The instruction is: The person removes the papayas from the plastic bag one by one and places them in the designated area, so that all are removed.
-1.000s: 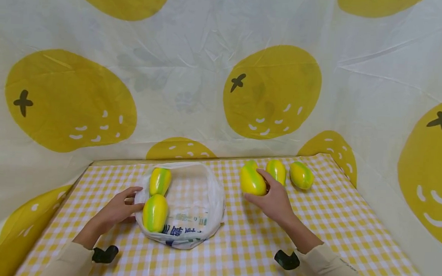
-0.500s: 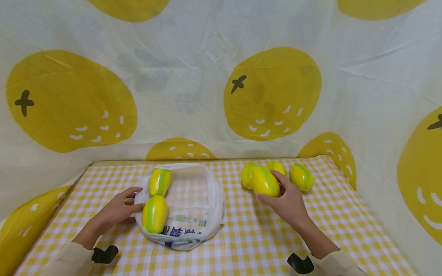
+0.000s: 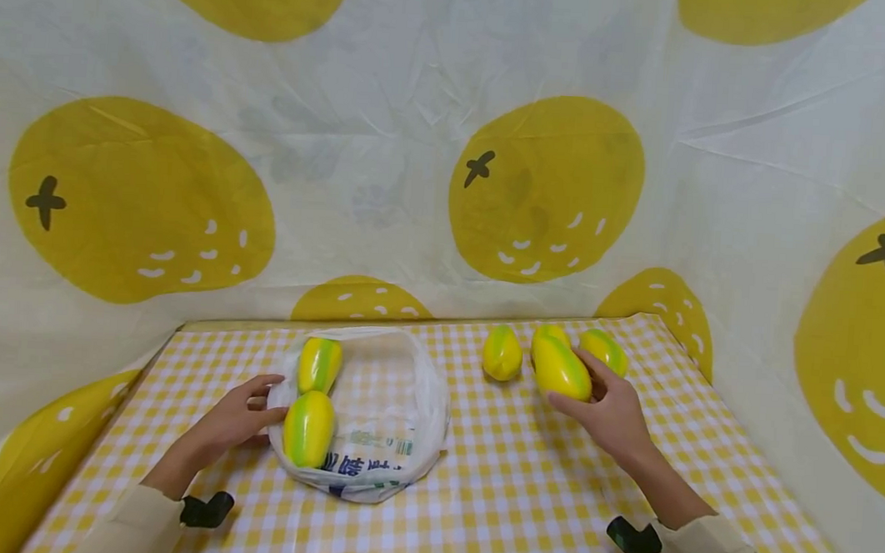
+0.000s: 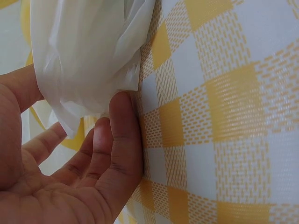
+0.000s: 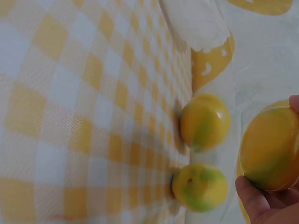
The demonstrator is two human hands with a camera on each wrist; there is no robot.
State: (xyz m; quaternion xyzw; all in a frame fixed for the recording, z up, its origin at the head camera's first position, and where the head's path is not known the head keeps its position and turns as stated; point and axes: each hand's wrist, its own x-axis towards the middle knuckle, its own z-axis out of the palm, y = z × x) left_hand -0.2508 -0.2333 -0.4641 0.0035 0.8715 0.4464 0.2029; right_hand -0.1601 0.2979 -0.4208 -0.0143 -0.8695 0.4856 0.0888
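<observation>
My right hand (image 3: 615,415) grips a yellow mango with green streaks (image 3: 563,371), held above the table with thumb and fingers on its sides; it also shows in the right wrist view as a mango (image 5: 271,149). Behind it sits a partly covered mango (image 3: 550,332). Another mango (image 3: 502,353) lies to the left, and one more (image 3: 605,350) lies right, partly behind my fingers. My left hand (image 3: 236,416) holds the left rim of a white plastic bag (image 3: 432,401); the left wrist view shows its film (image 4: 88,56) between thumb and fingers. Two mangoes (image 3: 309,428) lie inside the bag's left side.
A yellow-and-white checked cloth (image 3: 469,495) covers the table. A hanging sheet printed with big yellow fruit (image 3: 389,140) closes off the back and both sides. Dark printed characters show on the bag's front inner wall.
My right hand has moved right with the mango, from in front of the left mango on the table to in front of the middle one. Left hand and bag stay put.
</observation>
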